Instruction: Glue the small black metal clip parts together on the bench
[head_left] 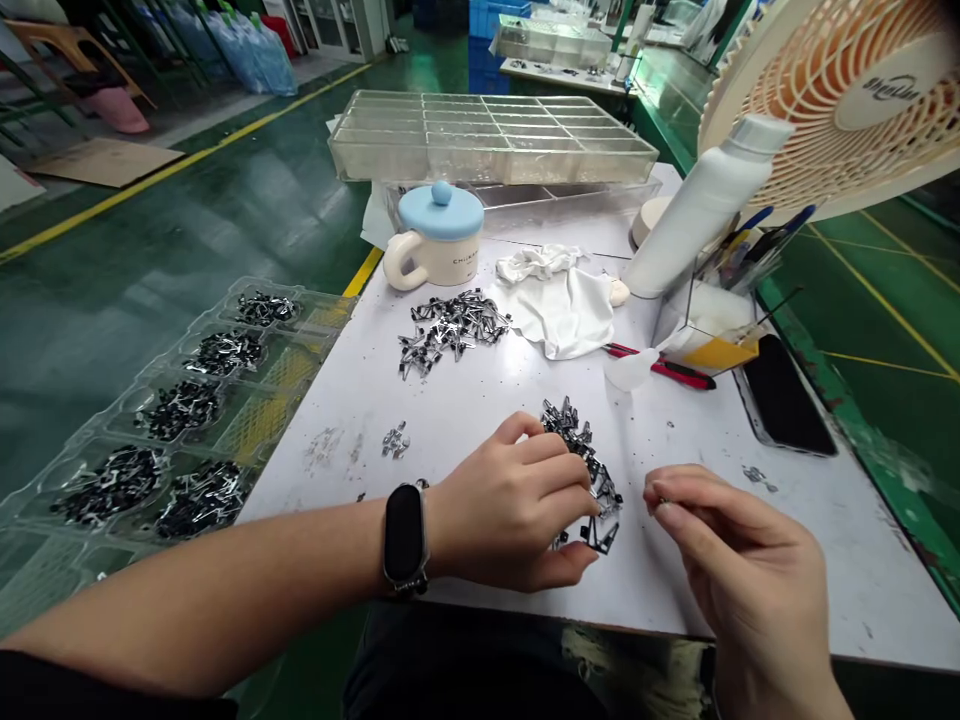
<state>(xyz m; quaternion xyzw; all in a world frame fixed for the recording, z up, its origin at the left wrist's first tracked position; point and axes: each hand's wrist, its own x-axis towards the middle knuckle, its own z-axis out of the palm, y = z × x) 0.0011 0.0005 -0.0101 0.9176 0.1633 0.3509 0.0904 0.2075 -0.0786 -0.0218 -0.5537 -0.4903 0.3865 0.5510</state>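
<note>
My left hand, with a black band on its wrist, reaches over a pile of small black-and-metal parts near the table's front. Its thumb and fingers are apart, and one loose part lies by the fingertips. To the right of that pile, my right hand is closed in a pinch just above the table. Whatever sits between its fingertips is too small to make out. A second heap of the same parts lies farther back. Small clear or metallic bits are scattered at the left.
Compartment trays with more parts stand left of the table. A lidded mug, white cloth, red-black tool, pen holder, white bottle and phone surround the work area. A fan looms at right; a clear divided box stands behind.
</note>
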